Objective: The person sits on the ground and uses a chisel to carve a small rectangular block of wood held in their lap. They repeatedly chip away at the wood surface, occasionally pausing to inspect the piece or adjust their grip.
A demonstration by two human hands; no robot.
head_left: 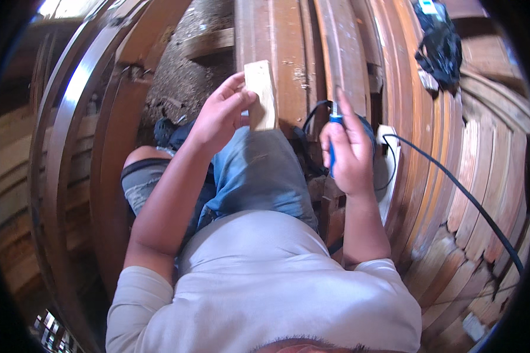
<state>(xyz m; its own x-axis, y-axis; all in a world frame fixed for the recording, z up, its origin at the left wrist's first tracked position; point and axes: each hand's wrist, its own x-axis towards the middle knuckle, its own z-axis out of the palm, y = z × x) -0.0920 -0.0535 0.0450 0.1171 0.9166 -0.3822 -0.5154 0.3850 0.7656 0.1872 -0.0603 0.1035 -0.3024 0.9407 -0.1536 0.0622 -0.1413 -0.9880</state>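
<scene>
Wood block (pixel 260 97) is pinched in our left hand (pixel 224 115), at the far end of the jeans (pixel 259 176); our right hand (pixel 348 152) grips a blue-handled tool (pixel 335 119). Both are taken up but apart; we cannot tell how much work is done or left.

Long reddish-brown wooden planks (pixel 253 35), gritty grey-brown ground (pixel 165 97) left of the planks, stacked tan wooden boards (pixel 480 182) right of them, bright white light (pixel 70 8) far left of them
</scene>
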